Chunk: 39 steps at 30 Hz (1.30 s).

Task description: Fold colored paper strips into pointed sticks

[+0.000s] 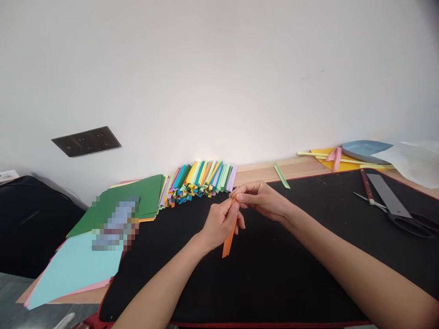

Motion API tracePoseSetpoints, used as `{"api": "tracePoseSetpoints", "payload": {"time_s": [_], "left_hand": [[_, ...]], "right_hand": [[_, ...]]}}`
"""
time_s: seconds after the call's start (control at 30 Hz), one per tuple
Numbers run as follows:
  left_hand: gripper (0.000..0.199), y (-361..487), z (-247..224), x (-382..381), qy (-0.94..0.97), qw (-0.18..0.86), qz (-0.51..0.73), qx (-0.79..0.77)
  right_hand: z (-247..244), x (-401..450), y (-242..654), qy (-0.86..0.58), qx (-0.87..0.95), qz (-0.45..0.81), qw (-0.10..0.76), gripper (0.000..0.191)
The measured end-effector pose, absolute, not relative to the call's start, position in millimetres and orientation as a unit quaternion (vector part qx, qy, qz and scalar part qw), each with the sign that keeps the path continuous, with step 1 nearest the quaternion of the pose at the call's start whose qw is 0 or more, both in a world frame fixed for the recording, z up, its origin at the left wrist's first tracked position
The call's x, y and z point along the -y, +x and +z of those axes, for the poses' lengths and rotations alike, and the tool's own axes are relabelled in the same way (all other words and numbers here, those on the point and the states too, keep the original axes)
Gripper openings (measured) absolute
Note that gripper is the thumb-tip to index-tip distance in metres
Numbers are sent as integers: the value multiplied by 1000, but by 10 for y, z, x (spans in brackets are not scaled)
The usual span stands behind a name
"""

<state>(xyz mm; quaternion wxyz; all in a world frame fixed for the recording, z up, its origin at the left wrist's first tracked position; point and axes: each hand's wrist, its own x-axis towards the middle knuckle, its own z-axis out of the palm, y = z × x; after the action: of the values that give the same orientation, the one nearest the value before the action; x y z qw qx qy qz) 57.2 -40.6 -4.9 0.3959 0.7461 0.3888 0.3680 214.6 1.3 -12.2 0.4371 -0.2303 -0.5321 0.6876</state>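
Over the black mat [274,274], both hands meet on a narrow orange paper strip [229,242]. My left hand [219,221] is closed around its upper part, thumb on top. With thumb and fingertips, my right hand [259,198] pinches the strip's upper end. The strip's lower end hangs free below the left hand and looks layered, as if folded lengthwise. Fingers cover most of its top. Just beyond the hands, against the wall, lies a pile of multicoloured folded paper strips [199,178].
At left lie green sheets [147,194] and light blue sheets [78,269], with a blurred patch over them. A light green strip [281,176] rests at the mat's back edge. To the right are scissors [408,224], a metal ruler [387,194], a red-handled knife [366,187] and a blue tray [365,148].
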Motion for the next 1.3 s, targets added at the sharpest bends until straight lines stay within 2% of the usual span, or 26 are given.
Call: {"api": "tracePoseSetpoints", "payload": {"time_s": [0.23, 0.5, 0.7, 0.83, 1.03, 1.3], "left_hand": [[33, 562, -48, 398, 746, 392, 370, -390], [39, 569, -80, 343, 688, 414, 373, -466], [41, 585, -61, 358, 727, 359, 369, -454], [40, 593, -42, 372, 722, 373, 369, -452], [39, 595, -30, 374, 715, 387, 367, -451], [39, 592, -12, 382, 731, 395, 332, -446]], "right_hand": [[-132, -22, 2143, -233, 576, 648, 441, 23], [-53, 24, 2106, -243, 599, 605, 464, 28], [-53, 67, 2048, -230, 607, 586, 485, 30], [-60, 77, 2039, -224, 597, 583, 504, 29], [-73, 39, 2079, -226, 606, 596, 475, 25], [-106, 35, 2048, -238, 606, 592, 474, 31]]}}
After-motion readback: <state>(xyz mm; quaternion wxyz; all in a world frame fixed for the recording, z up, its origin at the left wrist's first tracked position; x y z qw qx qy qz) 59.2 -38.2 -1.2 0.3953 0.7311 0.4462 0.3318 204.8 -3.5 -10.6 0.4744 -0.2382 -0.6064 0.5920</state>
